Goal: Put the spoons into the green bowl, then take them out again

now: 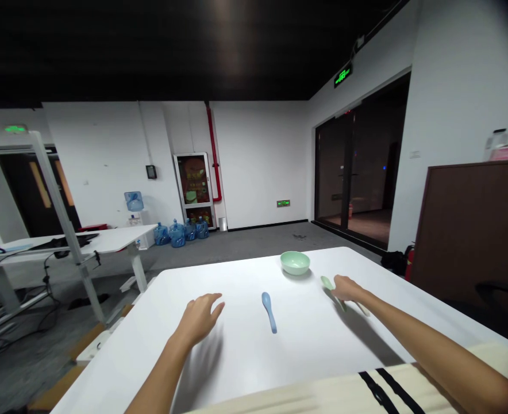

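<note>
The right grip (pixel 347 287) is closed on 1 green spoon (pixel 327 282), towards the right edge of the tabletop (pixel 241 356); the left grip (pixel 199 317), with fingers open, touches nothing.

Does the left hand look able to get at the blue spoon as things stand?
Probably yes: the left hand looks open and holds nothing, and only white tabletop shows between it and the blue spoon.
</note>
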Demonstrator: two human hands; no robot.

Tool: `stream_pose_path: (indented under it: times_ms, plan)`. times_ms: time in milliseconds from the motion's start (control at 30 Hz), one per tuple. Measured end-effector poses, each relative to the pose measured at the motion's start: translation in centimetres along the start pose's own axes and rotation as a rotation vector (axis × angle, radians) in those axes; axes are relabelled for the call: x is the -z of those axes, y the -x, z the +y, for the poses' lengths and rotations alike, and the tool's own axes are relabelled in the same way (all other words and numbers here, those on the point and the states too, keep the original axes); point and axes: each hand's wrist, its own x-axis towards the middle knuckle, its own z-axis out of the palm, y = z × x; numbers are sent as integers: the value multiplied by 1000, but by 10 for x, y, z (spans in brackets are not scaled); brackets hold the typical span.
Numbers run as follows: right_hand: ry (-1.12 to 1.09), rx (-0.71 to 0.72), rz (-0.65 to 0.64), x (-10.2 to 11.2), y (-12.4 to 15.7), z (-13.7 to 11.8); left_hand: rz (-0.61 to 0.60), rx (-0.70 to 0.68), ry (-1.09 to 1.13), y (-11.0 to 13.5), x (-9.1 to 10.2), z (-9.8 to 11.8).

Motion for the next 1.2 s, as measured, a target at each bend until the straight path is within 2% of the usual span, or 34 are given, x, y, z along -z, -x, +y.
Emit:
stream_pose_path:
  times_ms: [100, 200, 433, 700, 1200]
  plan:
    - [-38, 61, -89, 13, 7, -23, 11, -5, 9, 0, -1, -1]
    - [-36, 106, -107, 19, 15, -45, 11, -8, 12, -1, -1, -1]
    - [-30, 147, -158, 6, 30, -76, 6, 0, 15, 0, -2, -2]
    - [1, 130, -166, -1, 45, -81, -4, -2, 8, -1, -3, -3]
    - [-11, 113, -164, -5, 47, -80, -4, -3, 3, 1, -1, 0]
